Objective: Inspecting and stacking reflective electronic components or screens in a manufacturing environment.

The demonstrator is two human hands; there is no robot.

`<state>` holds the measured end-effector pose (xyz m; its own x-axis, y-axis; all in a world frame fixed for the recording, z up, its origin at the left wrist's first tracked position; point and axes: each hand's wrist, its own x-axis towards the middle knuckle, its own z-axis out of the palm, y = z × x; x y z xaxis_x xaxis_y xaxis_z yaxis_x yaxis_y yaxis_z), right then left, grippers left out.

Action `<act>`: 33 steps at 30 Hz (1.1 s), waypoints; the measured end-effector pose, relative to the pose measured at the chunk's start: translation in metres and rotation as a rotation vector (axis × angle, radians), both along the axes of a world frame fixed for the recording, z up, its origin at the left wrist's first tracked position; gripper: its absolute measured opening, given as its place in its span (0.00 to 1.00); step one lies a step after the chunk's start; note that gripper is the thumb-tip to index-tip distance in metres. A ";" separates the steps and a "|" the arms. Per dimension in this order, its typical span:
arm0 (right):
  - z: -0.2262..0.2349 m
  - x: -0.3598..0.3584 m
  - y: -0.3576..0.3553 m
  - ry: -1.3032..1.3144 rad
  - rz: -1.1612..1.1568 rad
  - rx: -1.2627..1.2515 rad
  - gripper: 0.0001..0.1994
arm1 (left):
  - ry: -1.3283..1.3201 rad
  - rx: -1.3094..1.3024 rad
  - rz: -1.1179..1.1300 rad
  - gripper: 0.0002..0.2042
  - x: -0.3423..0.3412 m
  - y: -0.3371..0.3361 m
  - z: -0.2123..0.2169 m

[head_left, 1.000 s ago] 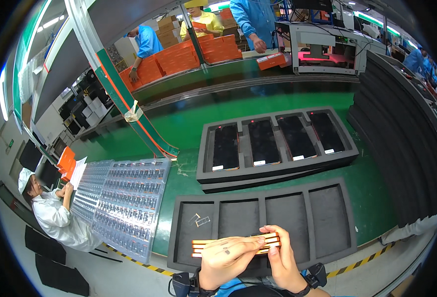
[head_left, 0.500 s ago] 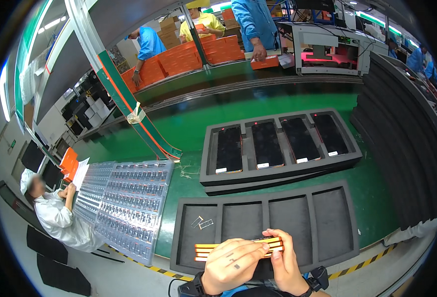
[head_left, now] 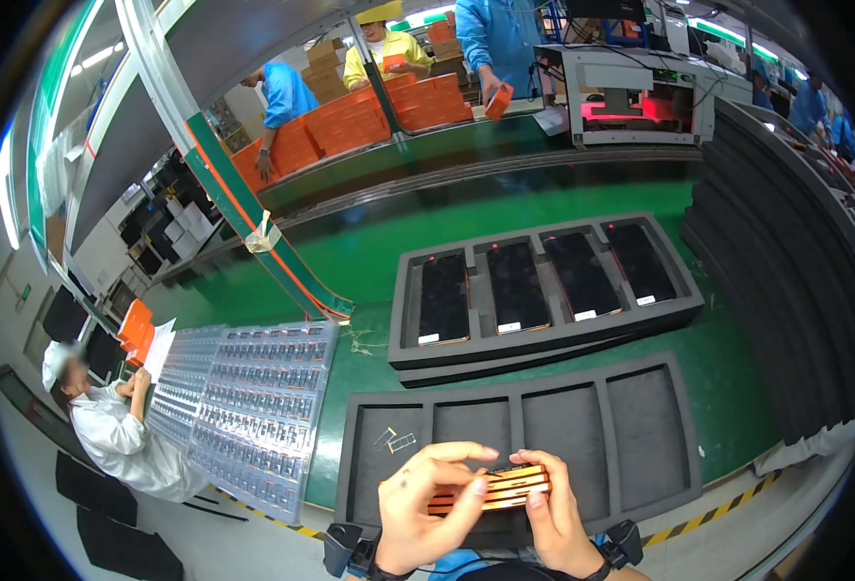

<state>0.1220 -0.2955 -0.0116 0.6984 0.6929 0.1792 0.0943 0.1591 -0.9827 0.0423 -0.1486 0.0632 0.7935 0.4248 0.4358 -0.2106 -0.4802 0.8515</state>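
A stack of orange-edged smartphones sits between my hands above the near foam tray, edges toward me. My right hand grips its right end, thumb on the near edges and fingers at the far side. My left hand is curled round the left end, its thumb against the near edges and its index finger stretched over the top. Whether the left fingertips pinch anything small is hidden. Two small metal card trays lie in the left compartment of the black foam tray, just beyond my left hand.
Beyond it, another foam tray holds several dark-screened phones. Clear plastic trays of small parts stand at left, a tall stack of black foam trays at right. Co-workers handle orange boxes across the green bench.
My left hand has drawn back leftward from across the stack, its thumb now showing on the near edges. Across the bench, a co-worker has lifted an orange box.
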 end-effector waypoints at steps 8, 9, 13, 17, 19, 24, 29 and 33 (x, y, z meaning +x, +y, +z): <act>0.000 0.001 0.000 -0.018 0.002 0.004 0.26 | 0.121 -0.087 -0.053 0.09 0.003 -0.008 -0.016; 0.000 0.001 0.000 -0.026 0.002 0.013 0.26 | 0.138 -0.063 0.007 0.10 0.003 -0.010 -0.016; 0.007 0.001 -0.002 -0.056 -0.006 -0.014 0.26 | 0.060 0.242 0.039 0.12 0.005 -0.008 -0.017; 0.017 -0.002 -0.007 -0.032 -0.022 -0.042 0.25 | -0.018 0.459 0.047 0.09 0.005 -0.004 -0.016; 0.019 -0.002 -0.006 -0.010 -0.023 -0.047 0.25 | -0.084 0.527 -0.033 0.10 0.006 0.001 -0.016; 0.019 -0.004 -0.003 0.004 -0.020 -0.009 0.26 | -0.095 0.685 -0.045 0.12 0.004 0.004 -0.011; 0.014 -0.006 -0.003 -0.034 -0.037 0.011 0.24 | -0.095 0.770 -0.085 0.10 0.001 0.006 -0.011; 0.011 -0.006 0.000 0.042 -0.020 0.003 0.27 | -0.004 0.855 -0.065 0.12 -0.008 0.004 -0.015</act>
